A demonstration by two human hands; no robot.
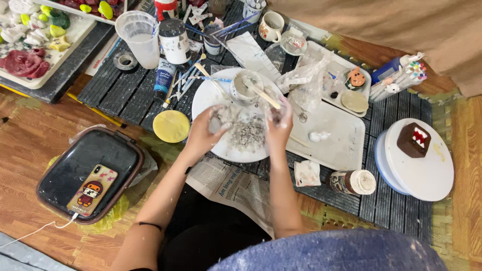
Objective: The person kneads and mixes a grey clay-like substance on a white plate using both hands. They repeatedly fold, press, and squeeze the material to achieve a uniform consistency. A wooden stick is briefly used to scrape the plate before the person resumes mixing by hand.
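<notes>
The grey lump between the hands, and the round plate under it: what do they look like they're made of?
Grey lump: probably wet clay or a pulp-like paste; matte, crumbly, and it smears both the left hand and right hand. Round plate: smooth, evenly white, thin-rimmed, so plastic or glazed ceramic; the picture cannot settle which.

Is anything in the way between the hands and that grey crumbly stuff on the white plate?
Nothing visible is. Left hand and right hand are already on the grey crumbly clay lump over the round white plate.
</notes>
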